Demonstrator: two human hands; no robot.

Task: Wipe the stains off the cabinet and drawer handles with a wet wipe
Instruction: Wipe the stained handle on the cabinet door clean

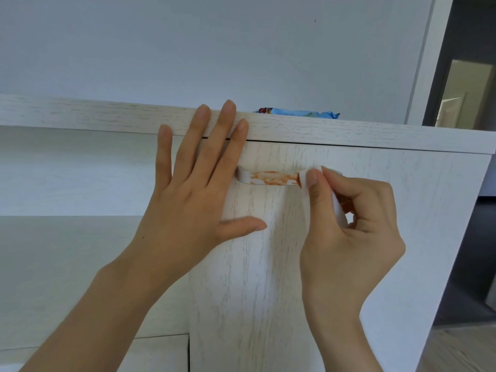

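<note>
Left hand (188, 189) flat, fingers spread on cabinet door (268, 264), likely steadying it. Right hand (346, 224) grip pinches wet wipe (306, 178) against right end of handle (271, 178); orange stain mostly remains.

light: bright, soft, even daylight, cool bluish cast | source: cannot tell | shadows: faint, diffuse under the left hand (188, 189) and right hand (346, 226) on the cabinet door (389, 237) | glare: none | focus: centre sharp, fine wood grain readable | edges: wide-angle bowing of the cabinet top (80, 114), slight softness at the corners
</note>
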